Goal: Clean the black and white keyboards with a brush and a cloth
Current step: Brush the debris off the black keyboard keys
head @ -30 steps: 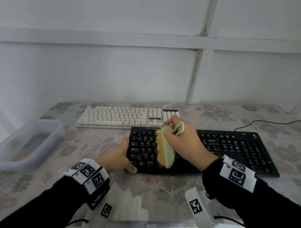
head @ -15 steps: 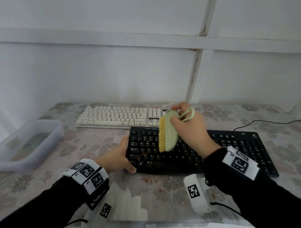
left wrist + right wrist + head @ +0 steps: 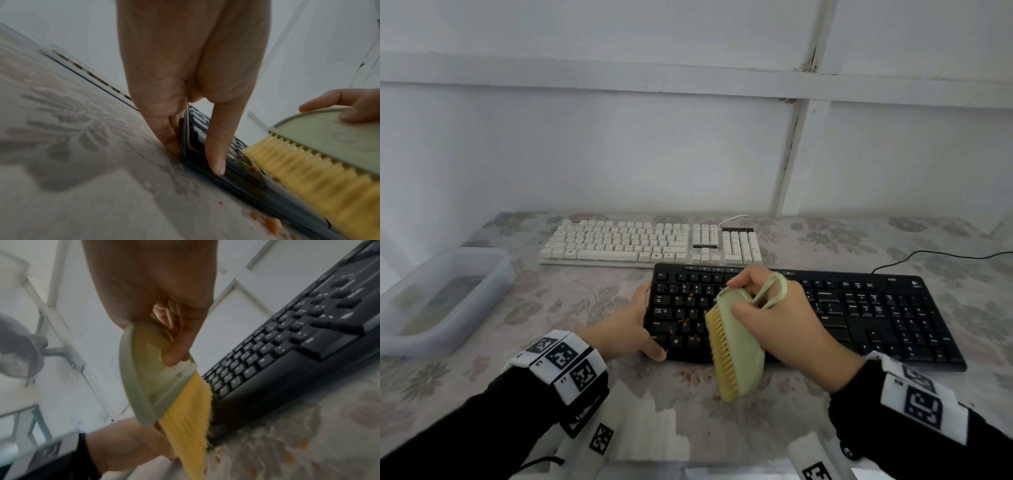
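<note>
Gripping the brush (image 3: 736, 346) in my right hand (image 3: 787, 322), I am dragging its bristles off the near edge of the black keyboard (image 3: 859, 318), at 6 o'clock of its letter keys. My left hand (image 3: 626, 325) is bracing the keyboard's left end, fingers (image 3: 214, 146) pinching the corner. Orange crumbs (image 3: 683, 322) are sitting among the keys and spilling onto the tabletop (image 3: 571, 301). Pressing too hard, I am risking wedging crumbs deeper under the keys. The white keyboard (image 3: 650, 241) is lying at 12 o'clock.
</note>
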Demonstrator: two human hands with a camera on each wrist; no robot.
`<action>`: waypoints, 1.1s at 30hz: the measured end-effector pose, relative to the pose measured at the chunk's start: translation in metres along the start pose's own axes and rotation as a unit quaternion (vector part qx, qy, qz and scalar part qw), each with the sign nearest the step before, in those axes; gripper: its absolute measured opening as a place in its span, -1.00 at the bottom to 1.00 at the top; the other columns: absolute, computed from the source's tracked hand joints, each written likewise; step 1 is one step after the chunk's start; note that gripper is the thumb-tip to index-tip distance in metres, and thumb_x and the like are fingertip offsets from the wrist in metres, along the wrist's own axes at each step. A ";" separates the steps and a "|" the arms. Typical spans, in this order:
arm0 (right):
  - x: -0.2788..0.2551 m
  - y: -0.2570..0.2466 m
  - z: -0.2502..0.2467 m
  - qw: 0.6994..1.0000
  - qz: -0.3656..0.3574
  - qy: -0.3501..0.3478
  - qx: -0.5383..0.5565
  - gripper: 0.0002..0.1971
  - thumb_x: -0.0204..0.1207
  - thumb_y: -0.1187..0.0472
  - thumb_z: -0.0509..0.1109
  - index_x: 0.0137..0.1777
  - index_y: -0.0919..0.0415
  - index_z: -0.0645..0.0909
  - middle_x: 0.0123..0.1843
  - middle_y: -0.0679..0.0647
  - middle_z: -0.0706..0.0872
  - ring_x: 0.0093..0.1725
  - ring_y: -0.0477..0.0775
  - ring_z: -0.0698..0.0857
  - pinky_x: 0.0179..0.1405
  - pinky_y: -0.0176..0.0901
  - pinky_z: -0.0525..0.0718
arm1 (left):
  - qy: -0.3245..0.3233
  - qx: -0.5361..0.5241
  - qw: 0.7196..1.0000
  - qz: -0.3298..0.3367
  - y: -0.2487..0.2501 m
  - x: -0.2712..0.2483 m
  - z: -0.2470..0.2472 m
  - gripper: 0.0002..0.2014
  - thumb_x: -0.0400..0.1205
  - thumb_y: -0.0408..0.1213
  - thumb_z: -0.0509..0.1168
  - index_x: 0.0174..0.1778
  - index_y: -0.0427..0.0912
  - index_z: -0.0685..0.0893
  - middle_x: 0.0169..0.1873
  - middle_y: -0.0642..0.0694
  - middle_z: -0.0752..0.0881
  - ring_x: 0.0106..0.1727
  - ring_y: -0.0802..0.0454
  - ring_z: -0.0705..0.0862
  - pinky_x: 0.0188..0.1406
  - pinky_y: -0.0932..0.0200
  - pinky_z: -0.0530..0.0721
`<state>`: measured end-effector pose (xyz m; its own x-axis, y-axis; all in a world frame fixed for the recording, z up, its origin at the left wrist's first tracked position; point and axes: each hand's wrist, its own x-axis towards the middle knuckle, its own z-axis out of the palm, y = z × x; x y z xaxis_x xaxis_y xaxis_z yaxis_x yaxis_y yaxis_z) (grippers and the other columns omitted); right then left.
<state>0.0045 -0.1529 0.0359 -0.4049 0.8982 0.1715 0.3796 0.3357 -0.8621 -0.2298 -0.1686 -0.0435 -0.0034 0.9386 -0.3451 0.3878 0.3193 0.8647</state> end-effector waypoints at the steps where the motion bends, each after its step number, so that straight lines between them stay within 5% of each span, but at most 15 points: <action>1: 0.005 -0.002 -0.004 1.000 0.002 0.017 -0.001 -0.89 0.47 0.32 0.33 -0.11 0.11 0.64 -0.32 0.09 0.68 -0.42 -0.14 0.50 -0.51 -0.36 0.46 | -0.001 -0.001 1.000 0.000 0.000 0.000 0.000 0.30 0.07 -0.47 0.55 0.57 0.33 -0.07 0.21 -0.08 0.69 0.26 -0.11 0.66 0.34 -0.20 0.58; 5: 0.027 -0.011 -0.017 0.998 0.008 0.063 -0.014 -0.89 0.54 0.28 0.29 0.00 0.12 0.59 -0.27 -0.03 0.65 -0.34 -0.08 0.64 -0.53 -0.28 0.60 | -0.004 -0.003 1.000 0.001 0.002 -0.001 0.000 0.30 0.07 -0.47 0.55 0.58 0.31 -0.09 0.23 -0.07 0.68 0.28 -0.10 0.65 0.35 -0.19 0.58; 13: 0.057 -0.021 -0.010 0.996 -0.026 0.082 -0.019 -0.88 0.58 0.29 0.25 0.07 0.17 0.56 -0.23 0.03 0.66 -0.37 -0.17 0.60 -0.67 -0.52 0.43 | -0.003 0.001 1.000 -0.001 0.004 -0.002 0.000 0.29 0.09 -0.48 0.55 0.59 0.26 -0.09 0.21 -0.09 0.69 0.26 -0.11 0.66 0.35 -0.20 0.58; 27: 0.007 -0.002 0.019 0.999 -0.022 -0.028 -0.034 -0.88 0.53 0.33 0.26 0.00 0.14 0.55 -0.42 0.03 0.56 -0.57 -0.18 0.42 -0.62 -0.42 0.37 | -0.002 0.004 1.000 0.002 -0.004 0.002 -0.001 0.32 0.00 -0.38 0.58 0.54 0.39 -0.06 0.20 -0.06 0.71 0.25 -0.10 0.67 0.32 -0.20 0.60; 33: 0.036 -0.015 0.007 0.997 -0.022 0.070 0.001 -0.90 0.53 0.32 0.29 -0.03 0.17 0.59 -0.32 0.03 0.64 -0.39 -0.07 0.54 -0.55 -0.38 0.49 | -0.006 0.010 1.000 0.004 -0.001 0.001 -0.002 0.29 0.06 -0.43 0.56 0.55 0.36 -0.06 0.23 -0.06 0.69 0.27 -0.10 0.66 0.35 -0.18 0.58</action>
<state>-0.0212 -0.1277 0.0512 -0.3014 0.9134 0.2737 0.3632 0.3754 -0.8528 -0.2319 -0.1679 -0.0445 0.0101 0.9393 -0.3429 0.4066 0.3095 0.8596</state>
